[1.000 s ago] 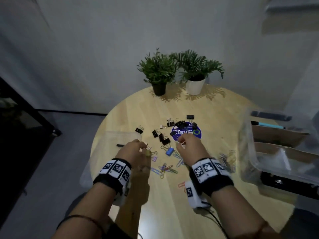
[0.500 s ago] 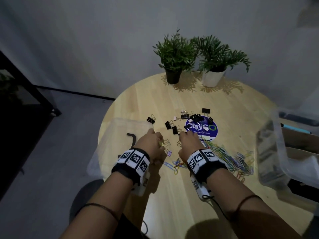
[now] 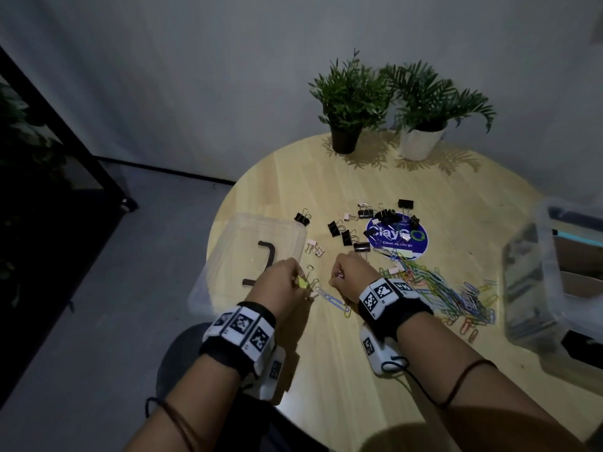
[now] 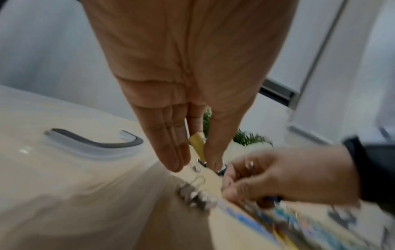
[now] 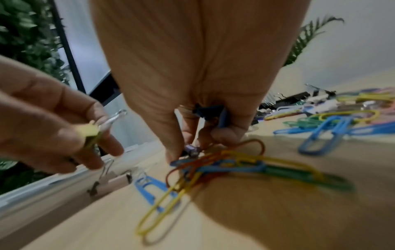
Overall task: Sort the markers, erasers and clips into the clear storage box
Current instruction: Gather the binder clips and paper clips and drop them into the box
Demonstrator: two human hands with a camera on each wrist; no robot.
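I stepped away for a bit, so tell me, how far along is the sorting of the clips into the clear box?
Early on. Done: the clear storage box at the table's right edge holds some items, unclear which. In hand: the left hand pinches a yellow binder clip; the right hand holds small clips over a paper-clip tangle. Left: black binder clips and the paper-clip pile on the table.

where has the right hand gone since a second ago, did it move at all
Yes. The right hand was at the near edge of the blue sticker; it has drawn back toward the person and the left hand.
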